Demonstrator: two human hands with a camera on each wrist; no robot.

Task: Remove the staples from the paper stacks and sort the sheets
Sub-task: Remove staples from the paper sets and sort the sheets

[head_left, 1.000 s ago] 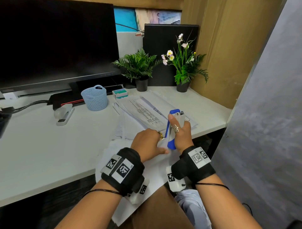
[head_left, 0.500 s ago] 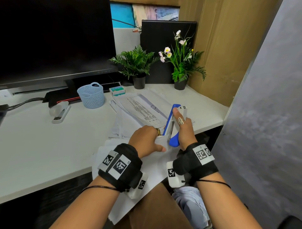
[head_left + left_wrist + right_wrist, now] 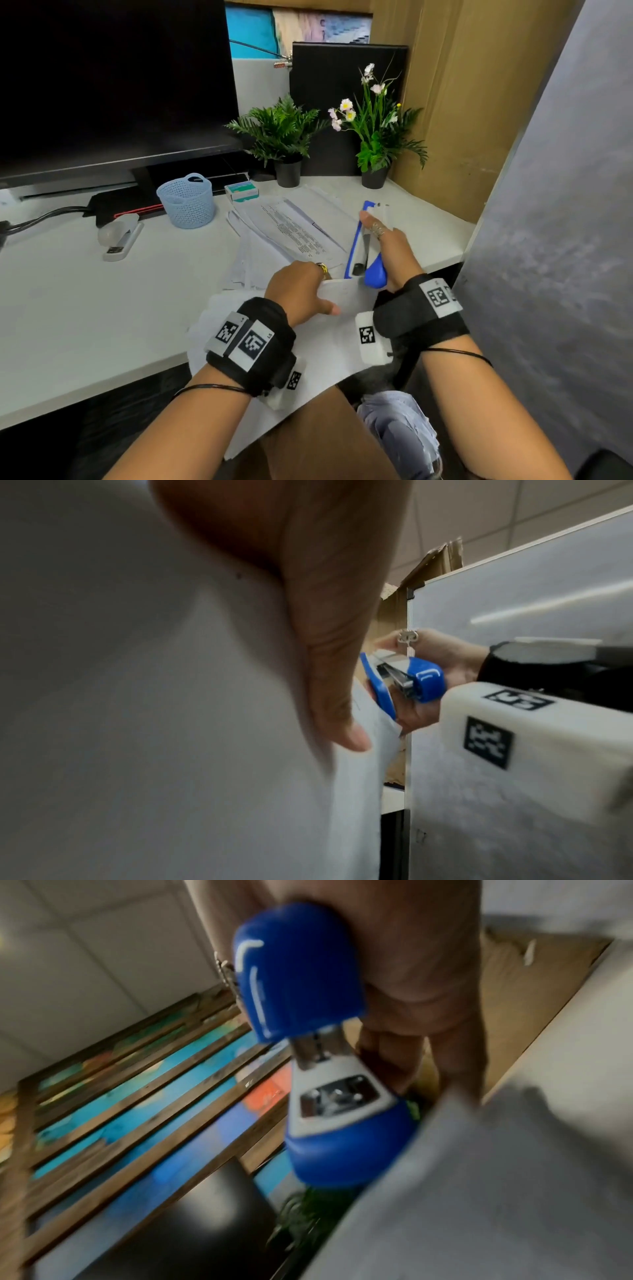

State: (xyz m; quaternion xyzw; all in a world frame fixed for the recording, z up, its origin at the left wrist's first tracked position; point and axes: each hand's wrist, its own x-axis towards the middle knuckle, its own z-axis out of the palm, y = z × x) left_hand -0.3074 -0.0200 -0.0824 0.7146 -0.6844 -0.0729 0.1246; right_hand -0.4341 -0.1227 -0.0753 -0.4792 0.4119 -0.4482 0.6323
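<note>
My right hand [image 3: 383, 240] grips a blue and white stapler [image 3: 363, 246], held upright with its mouth pointing down toward me. The stapler [image 3: 404, 680] stands open in the left wrist view, right at the paper's top corner. In the right wrist view the stapler [image 3: 308, 1031] shows its metal anvil beside the paper edge [image 3: 496, 1177]. My left hand [image 3: 301, 291] holds a white paper stack [image 3: 329, 346] that droops over the desk edge onto my lap, thumb [image 3: 329, 669] on the sheet. More printed sheets [image 3: 291, 233] lie spread on the desk behind.
A light blue mesh basket [image 3: 186, 200], a small green box [image 3: 241, 192] and a white stapler [image 3: 118, 236] sit on the white desk [image 3: 102, 308]. A monitor [image 3: 113, 85] and two potted plants [image 3: 284, 137] stand at the back. A grey partition [image 3: 548, 240] closes the right side.
The right hand has tilted the blue stapler and drawn it a little up and right from the paper corner. The left hand keeps hold of the stack.
</note>
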